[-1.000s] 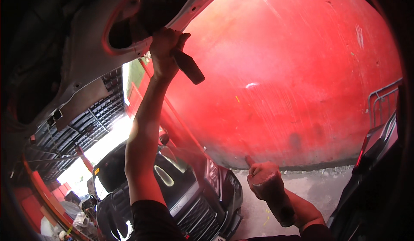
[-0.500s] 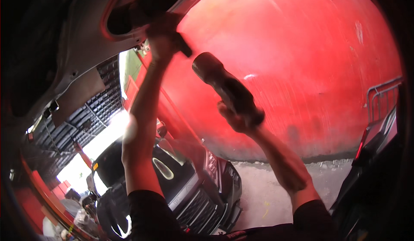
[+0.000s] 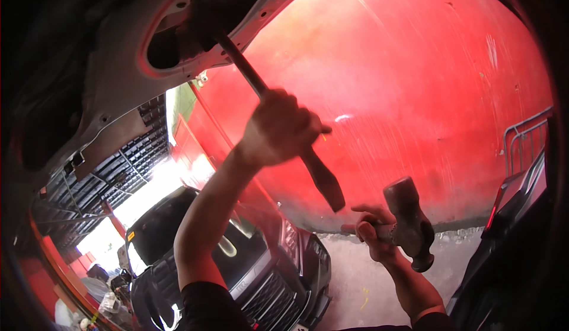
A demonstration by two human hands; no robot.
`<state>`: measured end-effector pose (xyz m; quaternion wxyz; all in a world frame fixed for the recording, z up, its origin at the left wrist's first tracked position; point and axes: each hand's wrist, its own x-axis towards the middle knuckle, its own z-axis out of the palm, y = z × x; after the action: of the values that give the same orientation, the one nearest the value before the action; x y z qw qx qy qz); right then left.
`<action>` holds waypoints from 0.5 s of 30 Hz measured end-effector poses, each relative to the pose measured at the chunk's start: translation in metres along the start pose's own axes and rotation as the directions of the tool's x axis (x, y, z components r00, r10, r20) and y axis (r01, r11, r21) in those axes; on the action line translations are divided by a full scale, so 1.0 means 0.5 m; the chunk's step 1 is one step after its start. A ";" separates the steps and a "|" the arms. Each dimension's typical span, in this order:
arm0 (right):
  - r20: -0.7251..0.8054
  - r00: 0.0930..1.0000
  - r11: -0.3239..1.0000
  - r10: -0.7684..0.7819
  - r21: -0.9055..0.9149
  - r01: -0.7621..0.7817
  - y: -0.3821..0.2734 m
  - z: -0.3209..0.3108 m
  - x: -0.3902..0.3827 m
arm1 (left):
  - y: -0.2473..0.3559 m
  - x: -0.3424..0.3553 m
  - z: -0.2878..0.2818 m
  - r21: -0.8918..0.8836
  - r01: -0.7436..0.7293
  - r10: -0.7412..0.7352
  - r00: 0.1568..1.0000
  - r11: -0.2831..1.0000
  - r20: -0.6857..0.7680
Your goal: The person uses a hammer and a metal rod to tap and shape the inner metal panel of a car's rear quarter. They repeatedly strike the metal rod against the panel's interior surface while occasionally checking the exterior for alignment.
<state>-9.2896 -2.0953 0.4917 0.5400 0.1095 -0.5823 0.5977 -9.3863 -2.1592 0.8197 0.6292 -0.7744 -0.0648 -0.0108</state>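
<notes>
My left hand (image 3: pixel 280 125) is closed around a long dark metal bar (image 3: pixel 325 180). The bar's upper end reaches up to the oval opening (image 3: pixel 161 53) in a pale metal panel (image 3: pixel 123 64) overhead, where shadow hides its tip. Its flattened lower end points down to the right, towards my other hand. Lower down, my right hand (image 3: pixel 374 237) grips a ball-peen hammer (image 3: pixel 408 209) by the handle close to the head, some fingers loosely extended. Hammer and bar are apart.
A red wall (image 3: pixel 403 94) stands ahead, above a concrete floor (image 3: pixel 373 283). A black car (image 3: pixel 272 289) is parked below on the left. Metal railings (image 3: pixel 521 135) and a dark car part with a red light (image 3: pixel 498 203) are at the right. Cluttered items (image 3: pixel 109 295) lie lower left.
My left hand has come down and right from beside the opening, and more of the bar shows. My right hand has dropped down and right with the hammer, which has turned.
</notes>
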 end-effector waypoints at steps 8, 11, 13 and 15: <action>-0.051 0.961 0.951 -0.273 -0.165 0.261 -0.026 0.038 -0.013 | 0.186 -0.038 0.036 -0.222 -0.052 0.134 0.918 0.974 0.372; 0.085 0.968 0.929 -0.235 -0.273 0.250 0.004 0.039 -0.034 | 0.230 -0.062 0.058 -0.493 0.108 0.095 0.925 0.863 0.369; 0.080 0.992 0.959 -0.101 -0.259 0.118 0.021 0.049 -0.044 | 0.259 -0.079 0.072 -0.403 -0.024 0.216 0.873 0.915 0.438; 0.046 0.998 0.965 -0.044 -0.257 0.054 0.033 0.065 -0.049 | 0.285 -0.096 0.086 -0.327 -0.132 0.271 0.862 0.936 0.429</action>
<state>-9.3090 -2.1299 0.4733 0.5525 0.0645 -0.6628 0.5013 -9.4203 -2.1500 0.6676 0.4736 -0.8393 -0.1301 0.2333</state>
